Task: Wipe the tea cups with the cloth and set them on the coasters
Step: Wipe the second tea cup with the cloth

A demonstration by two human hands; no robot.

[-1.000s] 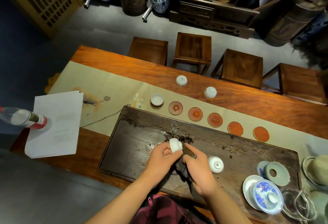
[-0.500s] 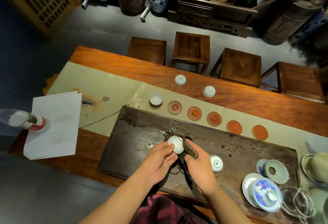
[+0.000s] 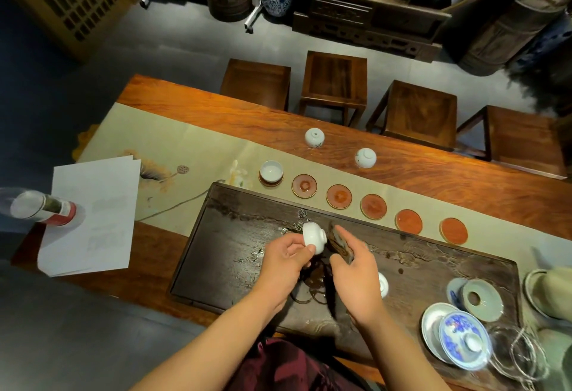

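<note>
My left hand (image 3: 286, 256) grips a small white tea cup (image 3: 314, 236) on its side above the dark tea tray (image 3: 235, 236). My right hand (image 3: 353, 273) holds a dark folded cloth (image 3: 339, 240) just right of the cup, slightly apart from it. Another white cup (image 3: 383, 285) sits on the tray, partly hidden behind my right hand. A row of several round red coasters (image 3: 339, 196) runs along the runner beyond the tray; the leftmost bears an upright cup (image 3: 271, 171). Two cups (image 3: 314, 137) (image 3: 365, 157) stand upside down on the wooden table farther back.
A blue-and-white lidded bowl (image 3: 462, 339), a pale lid (image 3: 481, 299) and glassware (image 3: 520, 356) crowd the tray's right end. White paper sheets (image 3: 93, 214) and a lying bottle (image 3: 40, 208) are at the left. Wooden stools (image 3: 334, 81) line the table's far side.
The cup in my left hand has turned onto its side and risen slightly. The cloth has drawn back from the cup to its right.
</note>
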